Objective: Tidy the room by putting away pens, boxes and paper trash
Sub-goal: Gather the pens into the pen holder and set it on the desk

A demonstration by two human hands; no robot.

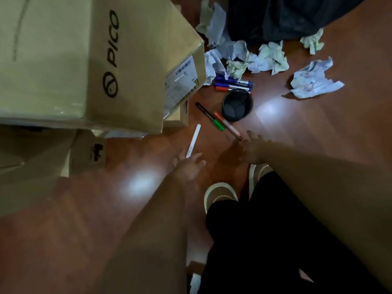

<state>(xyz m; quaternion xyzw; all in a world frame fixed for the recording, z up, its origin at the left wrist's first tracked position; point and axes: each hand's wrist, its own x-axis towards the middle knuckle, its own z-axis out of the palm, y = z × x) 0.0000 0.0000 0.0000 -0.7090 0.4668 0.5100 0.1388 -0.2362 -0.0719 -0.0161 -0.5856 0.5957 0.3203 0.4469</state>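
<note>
My left hand (187, 168) reaches down to the floor with its fingers spread around the near end of a white pen (193, 140), and no grip shows. The fingertips of my right hand (253, 148) touch the near end of an orange-capped marker (227, 124). A black marker with a green cap (210, 116) lies crossed beside it. Just beyond them stands a black mesh pen cup (237, 105). Several blue and red markers (233, 84) lie behind the cup. Crumpled paper balls (269, 58) (314, 80) are scattered further back.
A large cardboard box marked PICO (101, 60) sits on smaller boxes (88, 154) at the left, close to the pens. A black bin bag (275, 15) lies at the top. My shoes (220, 193) and dark trousers fill the lower right. The floor is reddish wood.
</note>
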